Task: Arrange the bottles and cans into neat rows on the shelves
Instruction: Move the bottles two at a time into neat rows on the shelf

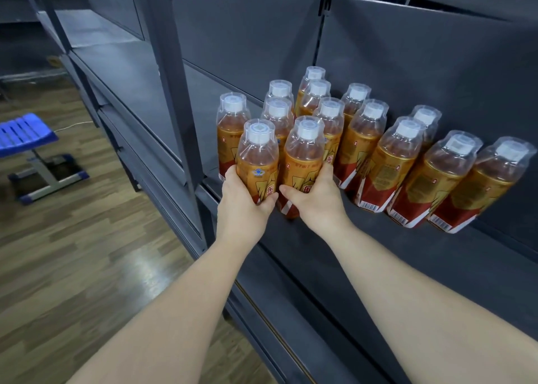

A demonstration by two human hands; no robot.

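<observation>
head view shows the left hand (247,197) curled round the left bottle (257,156) and the right hand (314,200) wrapped round the right bottle (302,156), both gripping low on the labels. the two bottles touch side by side at the front of the shelf (378,252), just ahead of the other bottles (387,165) grouped toward the back. to do this well, i judge: hold both upright, slide them back together, line each with its column, and release only once the bases sit flat.
</observation>
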